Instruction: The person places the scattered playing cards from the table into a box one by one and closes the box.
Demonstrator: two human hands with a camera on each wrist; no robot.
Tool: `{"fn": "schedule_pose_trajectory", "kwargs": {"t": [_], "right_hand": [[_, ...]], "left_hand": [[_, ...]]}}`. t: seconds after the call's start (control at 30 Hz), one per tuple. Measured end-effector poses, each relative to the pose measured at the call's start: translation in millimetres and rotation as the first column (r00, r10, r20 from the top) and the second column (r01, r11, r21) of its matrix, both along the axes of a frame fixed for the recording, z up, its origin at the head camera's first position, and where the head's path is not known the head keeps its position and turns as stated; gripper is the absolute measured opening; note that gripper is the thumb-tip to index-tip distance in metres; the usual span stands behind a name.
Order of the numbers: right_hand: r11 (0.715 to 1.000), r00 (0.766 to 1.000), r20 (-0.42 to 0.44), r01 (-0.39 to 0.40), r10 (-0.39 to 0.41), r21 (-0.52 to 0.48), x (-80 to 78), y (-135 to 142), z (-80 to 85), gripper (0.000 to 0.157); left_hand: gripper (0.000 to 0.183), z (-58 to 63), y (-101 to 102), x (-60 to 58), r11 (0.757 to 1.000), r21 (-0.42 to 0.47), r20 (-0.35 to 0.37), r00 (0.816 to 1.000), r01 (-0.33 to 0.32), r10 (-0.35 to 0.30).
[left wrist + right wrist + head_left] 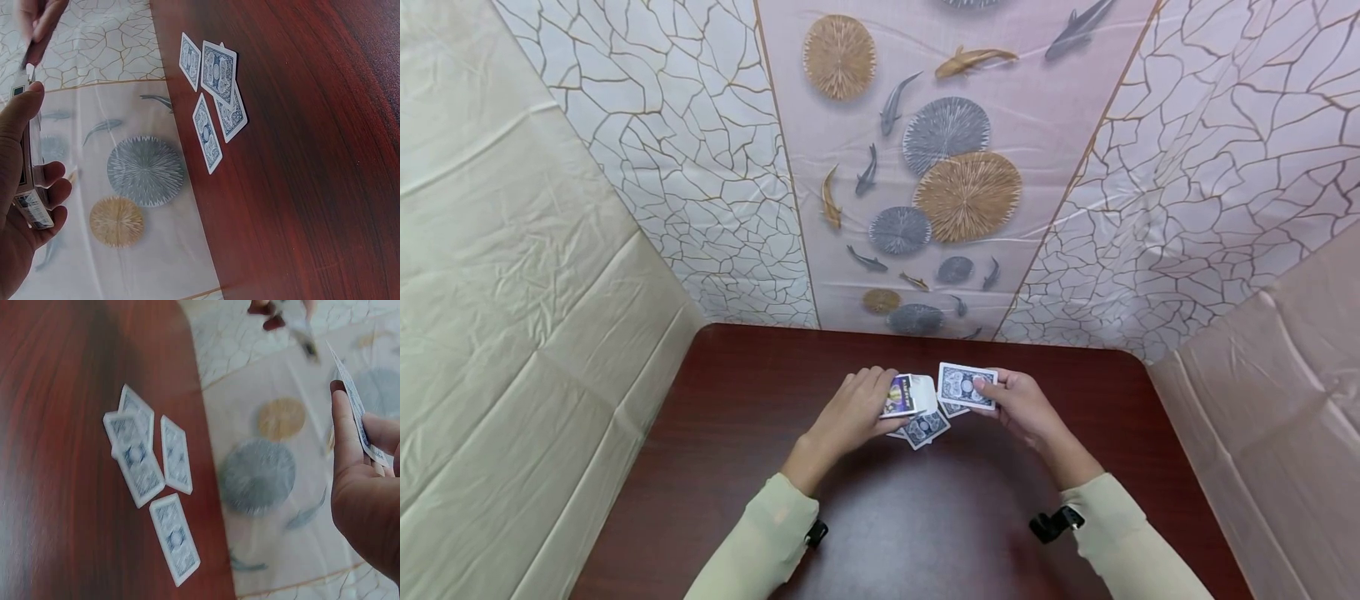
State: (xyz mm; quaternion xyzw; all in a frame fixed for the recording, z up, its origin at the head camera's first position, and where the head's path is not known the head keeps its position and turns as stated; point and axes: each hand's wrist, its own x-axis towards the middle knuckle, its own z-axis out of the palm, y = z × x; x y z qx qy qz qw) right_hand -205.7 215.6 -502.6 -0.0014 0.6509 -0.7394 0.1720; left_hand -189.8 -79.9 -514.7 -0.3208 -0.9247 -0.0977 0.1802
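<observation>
My left hand (848, 410) grips a card box (897, 397) with a purple and yellow picture on its face, its white open end turned toward the right hand. In the left wrist view, the thumb lies along one side of the box (32, 209) and the fingers curl round the other. My right hand (1028, 407) pinches a playing card (957, 385), its blue patterned back facing up, between thumb and fingers. Edge-on in the right wrist view, that card (351, 400) looks thin. Below both hands, several playing cards (927, 428) lie back up on the table, some overlapping.
The dark red-brown table (917, 517) reaches back to a cloth (955, 283) printed with fish and round leaves. Pale padded walls (535, 400) stand at both sides. A black band device (1054, 525) sits at the right wrist.
</observation>
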Motion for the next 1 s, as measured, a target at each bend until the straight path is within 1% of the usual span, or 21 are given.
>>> {"fn": "schedule_pose_trajectory", "kwargs": {"t": [0.17,0.27,0.37,0.43,0.53,0.6,0.67,0.73,0.87,1.0], "right_hand": [[1.0,1.0,-0.011,-0.02,0.02,0.01,3.1,-12.7,13.0,0.034],[1.0,1.0,-0.015,-0.027,0.027,0.014,3.3,-17.1,17.0,0.034],[0.998,0.999,-0.033,-0.037,0.039,0.052,4.0,-20.5,20.7,0.037],[0.994,0.998,-0.053,-0.037,0.042,0.105,4.7,-23.6,23.4,0.038],[0.973,0.994,-0.104,-0.016,0.041,0.231,5.9,-28.5,27.2,0.038],[0.95,0.988,-0.149,0.006,0.043,0.313,6.6,-30.9,28.4,0.036],[0.927,0.981,-0.19,0.038,0.036,0.373,7.2,-33.0,28.5,0.035],[0.911,0.975,-0.221,0.067,0.027,0.408,8.0,-34.9,28.3,0.033],[0.891,0.964,-0.265,0.103,0.02,0.443,9.2,-38.0,27.8,0.029],[0.86,0.956,-0.289,0.106,0.05,0.5,10.3,-39.3,28.6,0.027]], "left_hand": [[0.074,0.6,2.1,-0.6,1.0,-0.014,0.001,1.0,-0.001,0.001],[0.074,1.0,3.0,-0.8,1.0,-0.017,-0.001,1.0,-0.001,0.001],[0.074,0.9,3.8,-1.4,1.0,-0.023,0.001,1.0,-0.001,0.001],[0.074,0.5,4.2,-1.4,1.0,-0.018,0.003,1.0,0.001,-0.001],[0.073,-0.4,4.6,-1.0,1.0,-0.007,0.002,1.0,0.003,-0.003],[0.073,-1.0,4.9,-0.6,1.0,0.001,-0.003,1.0,0.006,-0.006],[0.073,-1.2,5.2,-0.1,1.0,-0.002,-0.01,1.0,0.006,-0.006],[0.074,-1.2,5.5,0.3,1.0,-0.006,-0.02,1.0,0.005,-0.006],[0.075,-0.6,6.2,0.3,1.0,-0.004,-0.017,1.0,0.003,-0.004],[0.074,0.4,6.8,0.4,1.0,0.002,-0.002,1.0,-0.005,0.005]]}}
